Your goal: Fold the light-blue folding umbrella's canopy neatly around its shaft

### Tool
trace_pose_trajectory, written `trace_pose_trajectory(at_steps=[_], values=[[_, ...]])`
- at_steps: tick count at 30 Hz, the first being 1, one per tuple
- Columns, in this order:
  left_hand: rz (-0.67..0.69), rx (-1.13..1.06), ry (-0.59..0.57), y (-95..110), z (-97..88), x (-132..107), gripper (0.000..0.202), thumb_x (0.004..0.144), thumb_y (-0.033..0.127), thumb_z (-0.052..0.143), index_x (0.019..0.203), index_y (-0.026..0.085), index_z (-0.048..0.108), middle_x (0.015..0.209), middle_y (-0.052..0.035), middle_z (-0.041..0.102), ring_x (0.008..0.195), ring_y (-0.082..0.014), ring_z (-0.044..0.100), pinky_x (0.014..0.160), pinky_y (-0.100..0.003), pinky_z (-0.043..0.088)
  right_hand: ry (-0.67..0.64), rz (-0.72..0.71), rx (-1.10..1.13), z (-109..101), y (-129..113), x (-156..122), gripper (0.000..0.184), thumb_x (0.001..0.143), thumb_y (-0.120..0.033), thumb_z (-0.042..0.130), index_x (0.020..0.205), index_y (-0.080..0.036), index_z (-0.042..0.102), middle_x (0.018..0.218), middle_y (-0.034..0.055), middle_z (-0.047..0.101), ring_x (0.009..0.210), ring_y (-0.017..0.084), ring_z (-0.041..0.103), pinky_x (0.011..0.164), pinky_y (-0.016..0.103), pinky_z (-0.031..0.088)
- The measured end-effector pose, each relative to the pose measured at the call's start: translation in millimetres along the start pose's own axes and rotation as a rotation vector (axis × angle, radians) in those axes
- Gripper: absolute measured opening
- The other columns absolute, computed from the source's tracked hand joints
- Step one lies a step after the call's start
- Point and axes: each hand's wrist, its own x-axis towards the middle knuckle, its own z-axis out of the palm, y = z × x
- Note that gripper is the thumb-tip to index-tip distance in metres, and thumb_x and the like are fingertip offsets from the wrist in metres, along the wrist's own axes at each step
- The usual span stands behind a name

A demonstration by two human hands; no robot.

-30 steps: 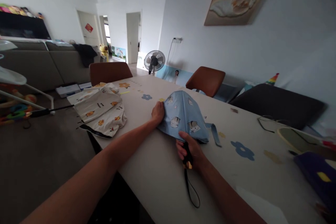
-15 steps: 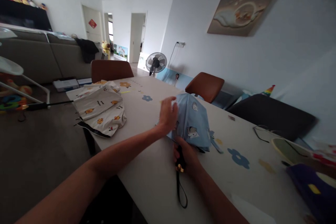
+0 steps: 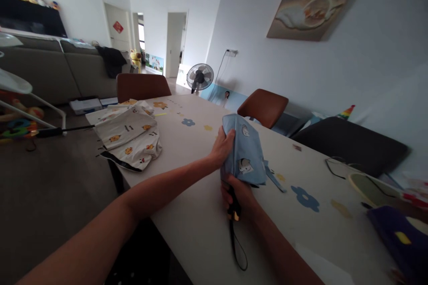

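A light blue folding umbrella (image 3: 245, 151) with cartoon animal prints lies collapsed on the white table (image 3: 200, 227). My right hand (image 3: 239, 196) is closed round its black handle, whose wrist strap (image 3: 239, 249) trails toward me. My left hand (image 3: 223, 144) pinches the left side of the blue canopy fabric, pressing the folds together. A blue closing strap (image 3: 276, 180) hangs off the canopy to the right.
A second umbrella, white with orange prints (image 3: 129, 140), lies at the table's far left end. Two brown chairs (image 3: 142, 87) (image 3: 262, 107) stand behind the table. A black bag (image 3: 347, 140), a cable and a purple object (image 3: 397, 231) sit at the right. A fan (image 3: 199, 75) stands by the wall.
My left hand let go of the canopy's left edge, lifted, then gripped the fabric nearer the middle. The blue canopy is now gathered narrower. My right hand stayed on the handle.
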Motion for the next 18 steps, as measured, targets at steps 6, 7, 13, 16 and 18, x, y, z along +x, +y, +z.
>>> trace_pose_trajectory(at_steps=[6,7,13,16,18], values=[[-0.162,-0.233,-0.187,1.7,-0.4,-7.6,0.031,0.074,0.045,0.059,0.085,0.016,0.06,0.079,-0.0075,0.065,0.067,-0.0166,0.06,0.066,-0.029,0.049,-0.277,0.015,0.154,-13.7,-11.3,-7.3,0.033,0.072,-0.043,0.045,0.05,-0.021,0.035,0.03,-0.008,0.029,0.023,0.007,0.031,0.028,0.018,0.025],[-0.187,-0.278,-0.211,1.6,-0.5,-9.3,0.03,0.073,0.043,0.061,0.084,0.015,0.06,0.075,-0.007,0.065,0.064,-0.0155,0.059,0.065,-0.029,0.049,-0.311,0.024,0.18,-15.6,-11.9,-7.2,0.034,0.072,-0.043,0.045,0.049,-0.021,0.034,0.03,-0.0082,0.027,0.023,0.006,0.029,0.027,0.018,0.024],[-0.298,-0.404,-0.187,2.5,-1.1,-15.0,0.021,0.067,0.026,0.067,0.082,0.012,0.062,0.068,-0.0053,0.063,0.059,-0.0154,0.058,0.061,-0.031,0.051,-0.468,0.09,0.262,-20.2,-10.8,-1.4,0.039,0.072,-0.048,0.045,0.047,-0.022,0.03,0.029,-0.0083,0.022,0.021,0.006,0.021,0.023,0.017,0.022],[-0.269,-0.406,-0.127,4.2,-1.6,-14.3,0.016,0.066,0.021,0.066,0.079,0.013,0.06,0.064,-0.0032,0.061,0.056,-0.0141,0.056,0.058,-0.03,0.049,-0.492,0.104,0.272,-18.2,-12.0,0.0,0.039,0.072,-0.049,0.046,0.048,-0.021,0.037,0.03,-0.0086,0.024,0.022,0.005,0.02,0.025,0.017,0.029],[-0.237,-0.393,-0.118,4.5,-2.7,-12.6,0.017,0.065,0.021,0.066,0.078,0.013,0.06,0.064,-0.0029,0.06,0.055,-0.0136,0.055,0.058,-0.03,0.049,-0.481,0.087,0.251,-16.1,-13.5,-0.1,0.036,0.073,-0.048,0.046,0.052,-0.019,0.045,0.032,-0.0082,0.028,0.024,0.005,0.023,0.027,0.018,0.032]])
